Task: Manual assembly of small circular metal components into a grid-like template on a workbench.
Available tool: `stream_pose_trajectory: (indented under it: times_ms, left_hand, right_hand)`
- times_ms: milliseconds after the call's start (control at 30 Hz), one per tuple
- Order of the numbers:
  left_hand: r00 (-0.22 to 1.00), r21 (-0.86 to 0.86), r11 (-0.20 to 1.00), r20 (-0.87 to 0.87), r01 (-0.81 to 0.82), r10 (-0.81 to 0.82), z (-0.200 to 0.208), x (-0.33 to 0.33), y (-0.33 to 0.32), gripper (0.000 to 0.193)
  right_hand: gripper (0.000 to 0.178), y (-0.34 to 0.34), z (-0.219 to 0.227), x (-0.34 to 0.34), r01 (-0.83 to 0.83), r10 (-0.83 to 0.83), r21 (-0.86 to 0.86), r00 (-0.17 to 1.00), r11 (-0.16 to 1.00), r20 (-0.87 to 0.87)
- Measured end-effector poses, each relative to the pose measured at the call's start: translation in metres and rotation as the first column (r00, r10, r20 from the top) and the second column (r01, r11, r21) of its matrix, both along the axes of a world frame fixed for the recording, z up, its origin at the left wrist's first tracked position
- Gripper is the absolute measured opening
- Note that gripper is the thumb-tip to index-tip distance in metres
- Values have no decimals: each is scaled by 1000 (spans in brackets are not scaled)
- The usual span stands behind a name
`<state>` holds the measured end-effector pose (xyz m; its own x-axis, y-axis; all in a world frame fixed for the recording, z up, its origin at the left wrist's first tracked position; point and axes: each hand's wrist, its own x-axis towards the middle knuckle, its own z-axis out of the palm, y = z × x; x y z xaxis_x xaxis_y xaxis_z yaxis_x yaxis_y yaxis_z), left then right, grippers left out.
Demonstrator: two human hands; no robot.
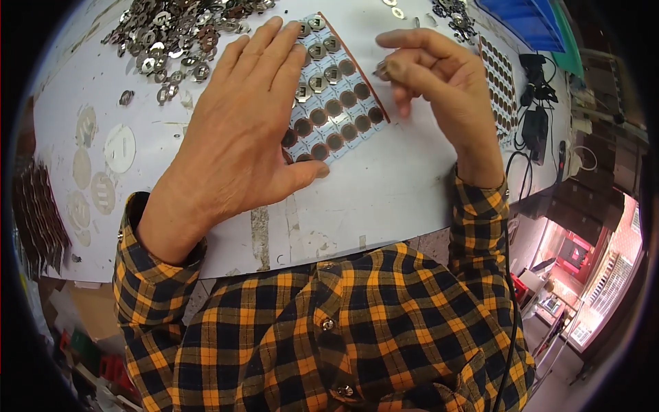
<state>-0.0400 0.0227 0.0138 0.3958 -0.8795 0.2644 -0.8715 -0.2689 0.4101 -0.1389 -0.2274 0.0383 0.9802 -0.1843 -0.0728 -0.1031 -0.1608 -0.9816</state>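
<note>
Checked woven shirt (295,329) covers you. Your left hand (237,130), fingers close, thumb splayed, lies flat over a thin blue disc-studded panel (341,119), its brown edge slanting far-left to near-right on the table (384,192). Your right hand (436,86) apparently pinches a shiny, half-hidden metal clip (382,69). Beyond stands a blue plastic bin (525,22).

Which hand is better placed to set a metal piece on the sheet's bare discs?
Probably the right hand: it pinches a small metal piece just beside the sheet, near the bare dark discs. The left hand lies flat over the sheet's left side, covering part of it.
</note>
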Motion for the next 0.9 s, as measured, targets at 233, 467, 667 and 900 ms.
stream_pose_trajectory:
  times_ms: [233, 467, 667, 900]
  left_hand:
    - [1000, 32, 999, -5, 1, -1, -3, 1, -1, 108]
    - [1000, 42, 999, -9, -11, 12, -1, -1, -2, 110]
    - [1000, 23, 1000, -27, -9, 9, 1, -3, -3, 108]
    - [1000, 54, 999, -12, -7, 8, 3, -2, -2, 100]
  right_hand:
    - [28, 10, -14, 2, 25, -15, 86, 994, 996, -108]
    - [19, 12, -27, 3, -7, 11, -230, 1000, 973, 16]
    - [16, 16, -30, 8, 23, 8, -306, 995, 952, 97]
    - [17, 19, -27, 8, -37, 68, -395, 996, 918, 64]
